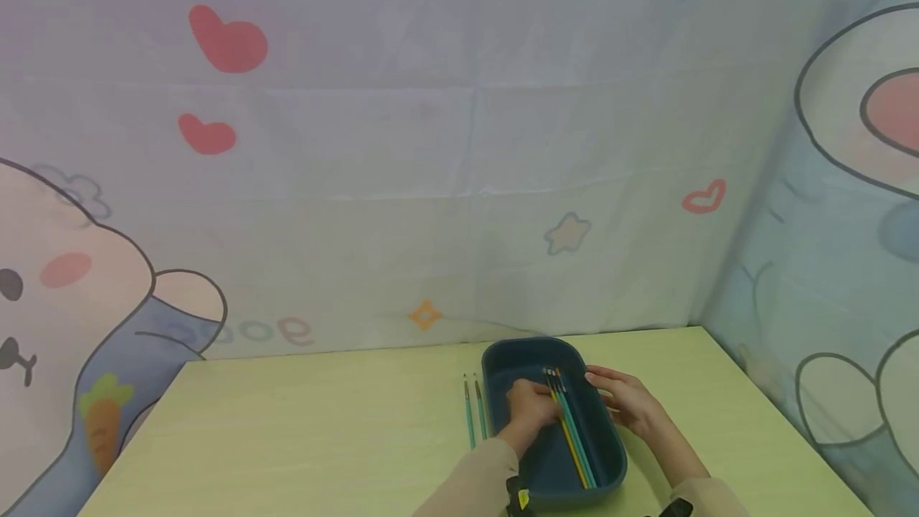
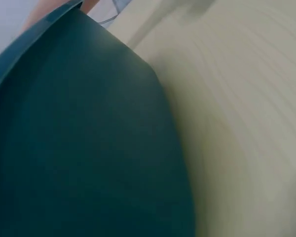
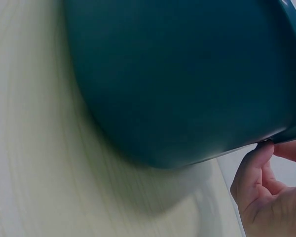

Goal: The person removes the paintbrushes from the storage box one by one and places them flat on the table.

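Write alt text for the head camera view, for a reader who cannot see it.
A person's left hand reaches into a dark blue oval tray on a pale green table, at a bundle of pencils lying lengthwise inside. The right hand rests against the tray's right rim. Two more pencils lie on the table left of the tray, before a cartoon rabbit backdrop.

left hand grip hidden inside tray, left wrist view blurred

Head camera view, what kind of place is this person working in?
Probably a staged tabletop corner, not a lived-in room: a pale green table enclosed by hanging cartoon-print cloth with bunnies and hearts, and a dark teal tray of pencils between the hands.
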`<state>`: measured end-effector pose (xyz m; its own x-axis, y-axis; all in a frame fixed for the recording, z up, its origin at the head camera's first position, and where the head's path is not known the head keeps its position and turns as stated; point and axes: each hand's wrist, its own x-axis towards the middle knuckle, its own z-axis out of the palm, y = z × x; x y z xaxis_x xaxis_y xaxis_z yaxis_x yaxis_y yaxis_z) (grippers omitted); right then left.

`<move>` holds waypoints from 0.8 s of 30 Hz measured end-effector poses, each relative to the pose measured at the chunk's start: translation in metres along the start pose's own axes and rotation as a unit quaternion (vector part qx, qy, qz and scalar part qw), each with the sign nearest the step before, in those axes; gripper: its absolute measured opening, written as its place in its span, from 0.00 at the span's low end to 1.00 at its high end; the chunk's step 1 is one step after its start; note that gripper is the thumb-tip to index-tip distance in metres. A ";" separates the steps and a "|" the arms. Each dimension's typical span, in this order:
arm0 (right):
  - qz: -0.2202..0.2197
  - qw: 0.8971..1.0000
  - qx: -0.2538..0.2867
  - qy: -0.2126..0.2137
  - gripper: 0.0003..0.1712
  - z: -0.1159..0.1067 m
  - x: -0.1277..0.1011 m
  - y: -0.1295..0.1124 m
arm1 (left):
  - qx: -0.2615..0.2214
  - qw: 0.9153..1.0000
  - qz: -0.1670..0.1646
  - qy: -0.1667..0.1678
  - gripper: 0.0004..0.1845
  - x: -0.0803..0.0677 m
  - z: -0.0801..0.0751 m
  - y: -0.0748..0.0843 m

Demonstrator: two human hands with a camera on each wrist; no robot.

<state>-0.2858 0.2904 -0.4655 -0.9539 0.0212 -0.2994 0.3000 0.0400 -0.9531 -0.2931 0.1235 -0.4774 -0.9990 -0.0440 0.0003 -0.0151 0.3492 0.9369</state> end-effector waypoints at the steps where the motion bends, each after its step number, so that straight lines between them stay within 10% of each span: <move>1: 0.000 1.000 0.001 0.000 0.34 0.000 0.000 0.000 | 0.011 1.000 0.008 0.003 0.13 0.001 0.001 -0.001; 7: 0.001 1.000 0.001 0.001 0.35 -0.001 0.001 0.001 | 0.073 0.995 0.065 0.009 0.12 0.002 0.004 -0.005; 24: 0.002 1.000 -0.002 0.001 0.35 0.000 0.000 0.001 | 0.065 0.995 0.072 0.028 0.11 -0.002 0.004 -0.006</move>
<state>-0.2857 0.2901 -0.4663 -0.9524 0.0229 -0.3038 0.3046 0.0440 -0.9515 -0.2908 0.1247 -0.4845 -0.9874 -0.0366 0.1539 0.1185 0.4737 0.8727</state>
